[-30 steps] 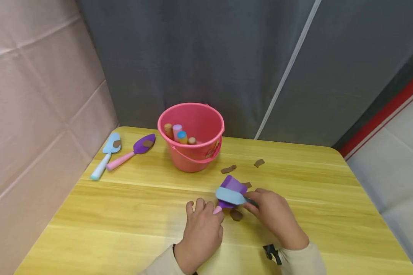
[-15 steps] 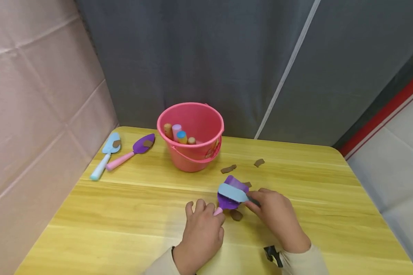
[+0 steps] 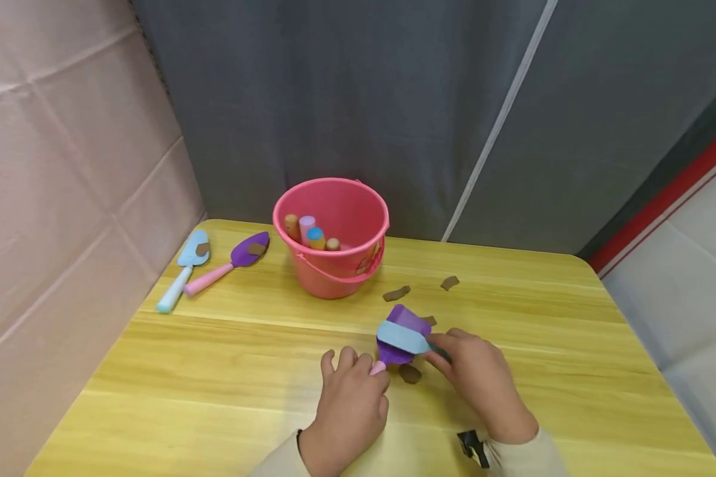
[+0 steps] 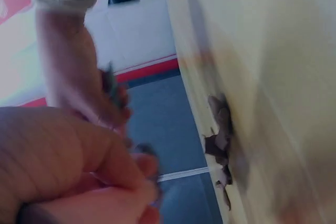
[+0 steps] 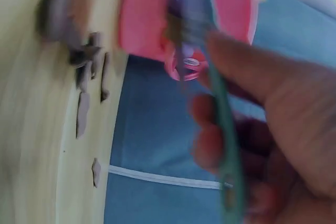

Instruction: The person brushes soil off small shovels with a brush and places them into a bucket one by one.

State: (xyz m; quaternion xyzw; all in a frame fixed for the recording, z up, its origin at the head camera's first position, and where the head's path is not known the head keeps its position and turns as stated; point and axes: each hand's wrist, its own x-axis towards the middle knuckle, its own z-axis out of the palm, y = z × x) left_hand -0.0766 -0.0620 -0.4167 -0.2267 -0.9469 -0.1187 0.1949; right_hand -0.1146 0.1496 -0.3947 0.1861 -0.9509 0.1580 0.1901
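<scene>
My left hand (image 3: 351, 401) grips the pink handle of a purple toy shovel (image 3: 410, 320). The shovel's broad blade points away, just over the table. In my right hand (image 3: 483, 377) is a flat, light blue tool (image 3: 401, 336) with a teal handle (image 5: 227, 135), its head lying across the shovel blade. A brown scrap (image 5: 176, 29) shows between tool and shovel in the blurred right wrist view. Below the blade lies a rounded brown piece (image 3: 410, 374), and another scrap (image 3: 429, 320) pokes out past its right edge.
A pink bucket (image 3: 334, 271) holding several stick-like handles stands behind. Two more brown scraps, one nearer (image 3: 396, 293) and one farther right (image 3: 449, 283), lie beyond the shovel. At left, a light blue trowel (image 3: 179, 285) and a purple trowel (image 3: 221, 270) each carry a brown piece.
The shovel and the light blue tool have shifted slightly to the right together. Both hands keep their grips; the bucket, trowels and loose pieces stay put.
</scene>
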